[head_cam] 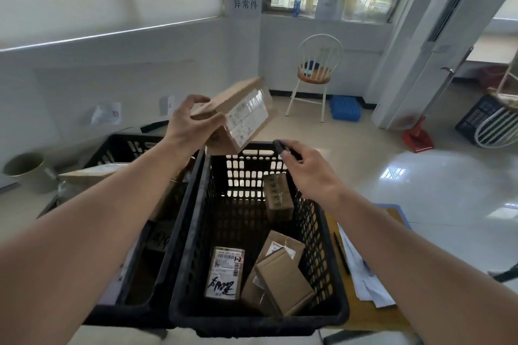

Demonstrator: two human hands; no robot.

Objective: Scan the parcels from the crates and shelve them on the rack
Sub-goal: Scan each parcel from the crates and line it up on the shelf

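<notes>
My left hand (190, 126) grips a brown cardboard parcel (241, 115) with a white label, tilted in the air above the far rim of the black crate (193, 218). Just to the right, my right hand (305, 168) holds a small black scanner (280, 146), its tip pointing toward the parcel. Several parcels lie in that crate: one with a handwritten label (225, 272), a brown box (283, 280) and another standing against the right wall (277, 196). A second black crate (123, 148) on the left holds more parcels. No rack is in view.
A pen (340, 252) and papers (361, 274) lie on the wooden surface right of the crate. Beyond stand a white chair (316, 73), a blue crate (344, 108), a red dustpan (416, 137), a green bin (26, 171) and tiled floor.
</notes>
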